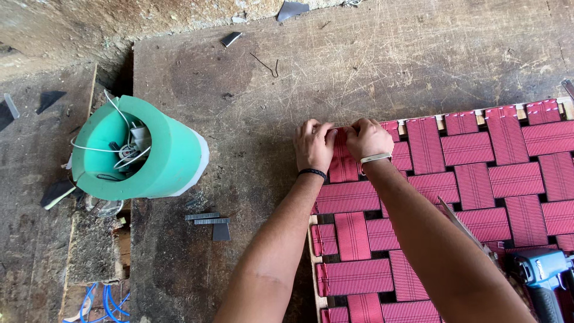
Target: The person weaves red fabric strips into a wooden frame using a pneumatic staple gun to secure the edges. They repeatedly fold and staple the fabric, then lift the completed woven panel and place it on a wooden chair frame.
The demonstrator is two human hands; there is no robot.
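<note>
A wooden frame (313, 248) woven with red webbing straps (472, 179) lies on a worn wooden worktop (359, 54). My left hand (312, 146) and my right hand (368, 139) sit side by side at the frame's far left corner. Both pinch the folded end of one red strap (343, 158) against the frame edge. A black band circles my left wrist and a pale band my right wrist.
A green foam roll (156, 157) stuffed with white cables stands at the left edge. Staple strips (206, 219) lie near it. A blue power stapler (544, 272) rests on the webbing at bottom right, and blue hose (98, 299) shows at bottom left.
</note>
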